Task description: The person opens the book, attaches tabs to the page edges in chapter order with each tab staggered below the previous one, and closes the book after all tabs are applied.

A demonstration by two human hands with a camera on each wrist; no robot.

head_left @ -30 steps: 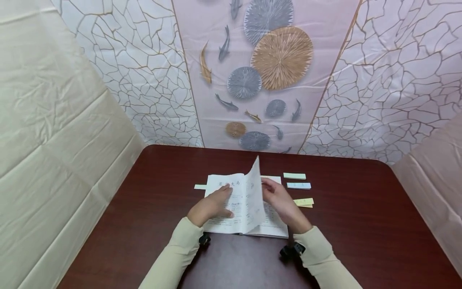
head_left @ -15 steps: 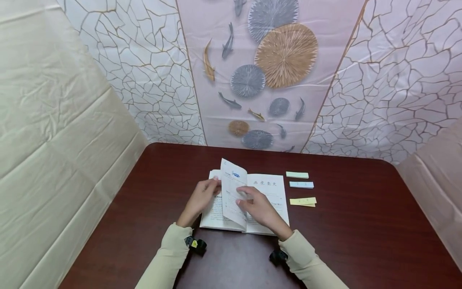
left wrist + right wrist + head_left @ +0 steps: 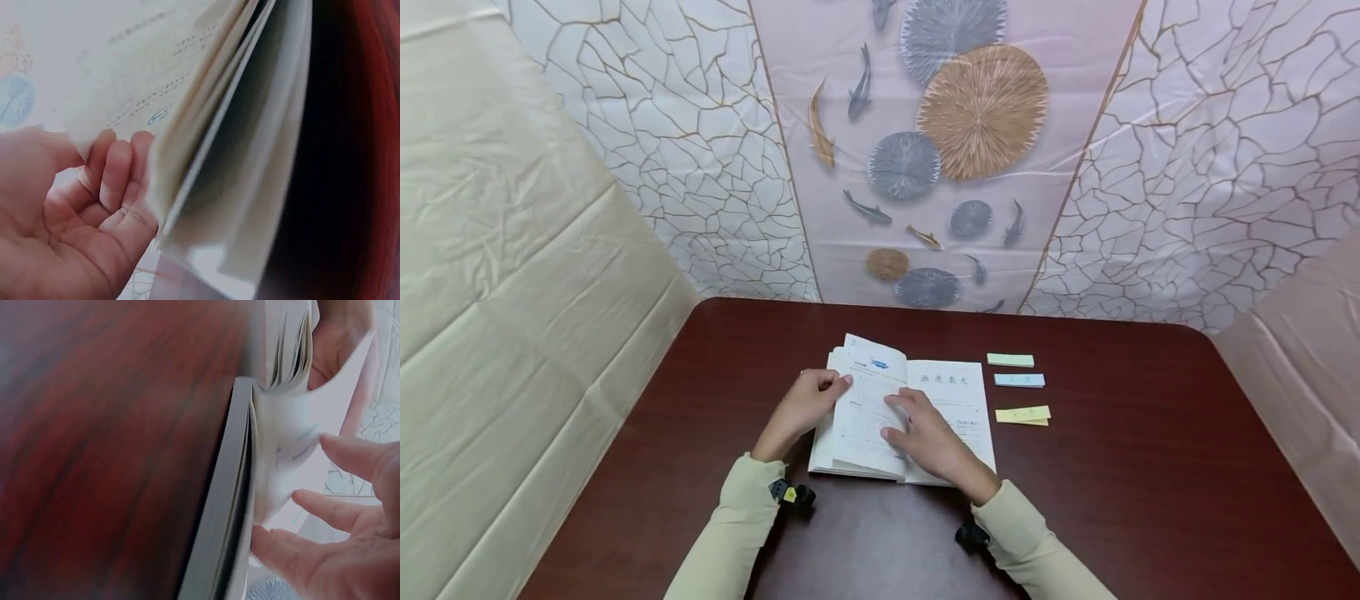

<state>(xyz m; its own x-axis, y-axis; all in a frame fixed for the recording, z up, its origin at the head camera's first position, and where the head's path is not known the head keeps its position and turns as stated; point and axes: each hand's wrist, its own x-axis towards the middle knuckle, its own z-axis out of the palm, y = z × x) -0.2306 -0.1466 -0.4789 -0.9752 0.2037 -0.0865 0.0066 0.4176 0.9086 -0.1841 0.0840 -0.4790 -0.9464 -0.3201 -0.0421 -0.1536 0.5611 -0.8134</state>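
Note:
An open book (image 3: 951, 425) printed with Chinese characters lies on the table, one page (image 3: 868, 417) lifted slightly over its left half. My left hand (image 3: 801, 408) pinches that page's outer edge between thumb and curled fingers, as the left wrist view (image 3: 94, 206) also shows. Below it, loose leaves (image 3: 250, 175) fan apart at the book's edge. My right hand (image 3: 932, 437) touches the same page near the spine with its fingertips. Seen from the right wrist, the fingers (image 3: 356, 456) are spread and rest against the bowed page (image 3: 294, 437), without gripping it.
Right of the book lie strips of sticky notes in a column: green (image 3: 1010, 360), blue (image 3: 1018, 380) and yellow (image 3: 1022, 415). The dark red-brown table (image 3: 1112, 467) meets a patterned cloth (image 3: 925, 208) at the back.
A page standing upright has turned over to the left. The left hand has gone from resting on the left page to pinching the turned page's edge; the right hand has moved leftward onto it.

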